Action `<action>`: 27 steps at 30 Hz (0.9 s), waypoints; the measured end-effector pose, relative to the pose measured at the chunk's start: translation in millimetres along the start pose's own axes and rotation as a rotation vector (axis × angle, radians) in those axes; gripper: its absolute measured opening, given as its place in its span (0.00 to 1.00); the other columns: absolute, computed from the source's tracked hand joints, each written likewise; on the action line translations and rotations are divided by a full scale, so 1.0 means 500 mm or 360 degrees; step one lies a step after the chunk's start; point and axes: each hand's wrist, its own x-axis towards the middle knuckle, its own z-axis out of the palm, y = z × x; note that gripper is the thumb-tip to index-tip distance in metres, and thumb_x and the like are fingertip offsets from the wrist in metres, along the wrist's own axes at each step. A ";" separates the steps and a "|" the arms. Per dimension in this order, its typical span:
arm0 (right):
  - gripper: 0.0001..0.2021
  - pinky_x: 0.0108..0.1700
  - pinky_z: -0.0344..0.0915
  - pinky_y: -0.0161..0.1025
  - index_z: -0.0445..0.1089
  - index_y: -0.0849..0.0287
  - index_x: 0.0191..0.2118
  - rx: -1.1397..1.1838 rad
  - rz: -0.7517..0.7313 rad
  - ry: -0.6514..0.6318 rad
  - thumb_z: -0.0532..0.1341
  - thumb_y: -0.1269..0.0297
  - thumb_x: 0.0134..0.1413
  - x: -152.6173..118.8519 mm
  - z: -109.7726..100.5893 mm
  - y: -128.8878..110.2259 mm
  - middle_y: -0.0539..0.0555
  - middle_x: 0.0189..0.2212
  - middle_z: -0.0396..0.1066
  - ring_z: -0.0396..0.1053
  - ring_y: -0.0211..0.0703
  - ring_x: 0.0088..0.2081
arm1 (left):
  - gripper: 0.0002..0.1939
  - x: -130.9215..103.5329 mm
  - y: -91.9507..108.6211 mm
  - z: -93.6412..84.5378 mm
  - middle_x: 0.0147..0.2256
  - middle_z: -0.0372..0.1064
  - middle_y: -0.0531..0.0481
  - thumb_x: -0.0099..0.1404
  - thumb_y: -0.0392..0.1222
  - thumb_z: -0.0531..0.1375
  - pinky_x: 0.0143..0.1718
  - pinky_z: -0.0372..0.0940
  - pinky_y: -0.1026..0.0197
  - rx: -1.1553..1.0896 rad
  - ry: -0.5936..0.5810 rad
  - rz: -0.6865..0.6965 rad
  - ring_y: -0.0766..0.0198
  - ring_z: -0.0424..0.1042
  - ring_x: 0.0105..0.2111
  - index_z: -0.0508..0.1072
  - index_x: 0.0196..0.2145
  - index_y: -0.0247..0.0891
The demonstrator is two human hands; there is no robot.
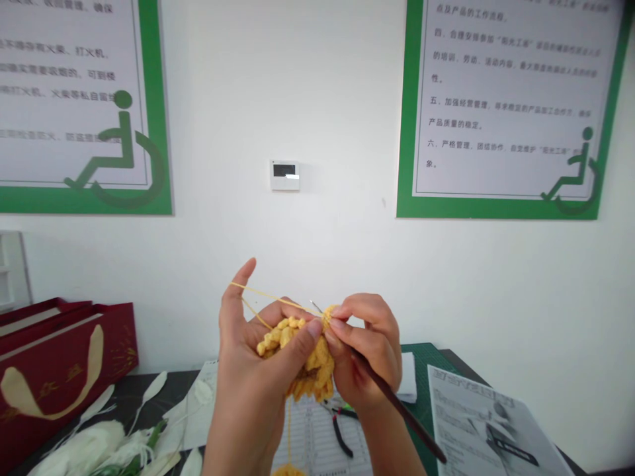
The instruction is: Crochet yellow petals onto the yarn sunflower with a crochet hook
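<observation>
My left hand (262,357) pinches a yellow crocheted piece (317,370) between thumb and fingers, its index finger raised with yellow yarn (268,295) looped round it. Closed round a crochet hook with a dark brown handle (397,400) is my right hand (370,350), whose fingertips also touch the piece's upper right edge. The hook's thin metal tip pokes out at the top of the stitches. A strand of yarn hangs below the piece to more yellow yarn (288,470) at the bottom edge.
Dark red gift bags (64,370) stand at the left, near white artificial flowers (94,449). Pliers with red and black handles (341,433) lie on printed sheets (307,436). At the right are a green cutting mat (421,360) and a printed page (486,423). A wall rises behind.
</observation>
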 end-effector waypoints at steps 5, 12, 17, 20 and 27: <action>0.04 0.37 0.73 0.44 0.73 0.53 0.42 0.0503 0.0406 0.0046 0.63 0.69 0.66 0.001 0.011 0.005 0.52 0.39 0.69 0.72 0.44 0.39 | 0.60 0.002 0.002 -0.006 0.26 0.76 0.57 0.54 0.31 0.74 0.27 0.69 0.64 -0.0054 -0.0072 -0.0064 0.63 0.72 0.23 0.48 0.74 0.55; 0.09 0.35 0.71 0.43 0.74 0.51 0.42 0.0063 0.0035 0.0278 0.62 0.75 0.66 -0.008 0.024 0.007 0.51 0.37 0.69 0.70 0.42 0.38 | 0.57 0.006 -0.004 -0.006 0.26 0.75 0.56 0.53 0.31 0.75 0.27 0.69 0.63 -0.0137 -0.0108 -0.0195 0.64 0.71 0.23 0.52 0.73 0.48; 0.07 0.36 0.71 0.44 0.71 0.58 0.45 -0.0311 -0.0088 -0.0030 0.61 0.76 0.67 0.012 0.006 -0.015 0.54 0.33 0.75 0.72 0.44 0.34 | 0.56 0.007 -0.003 -0.010 0.25 0.77 0.57 0.58 0.31 0.73 0.25 0.68 0.65 0.0268 0.0011 0.0275 0.62 0.72 0.22 0.47 0.73 0.56; 0.06 0.39 0.69 0.43 0.70 0.58 0.45 -0.0173 0.0086 -0.0111 0.58 0.74 0.69 0.017 -0.008 -0.024 0.53 0.32 0.75 0.72 0.43 0.34 | 0.52 0.011 -0.002 -0.016 0.25 0.76 0.57 0.60 0.34 0.72 0.22 0.67 0.64 0.0356 -0.0028 0.0324 0.62 0.70 0.21 0.50 0.73 0.53; 0.09 0.35 0.65 0.37 0.71 0.56 0.36 0.0722 0.1159 0.0088 0.59 0.65 0.72 0.025 -0.019 -0.022 0.48 0.29 0.69 0.68 0.38 0.29 | 0.51 0.020 0.011 -0.032 0.25 0.76 0.56 0.57 0.34 0.74 0.22 0.66 0.65 0.0206 -0.0218 0.0094 0.62 0.71 0.20 0.55 0.72 0.51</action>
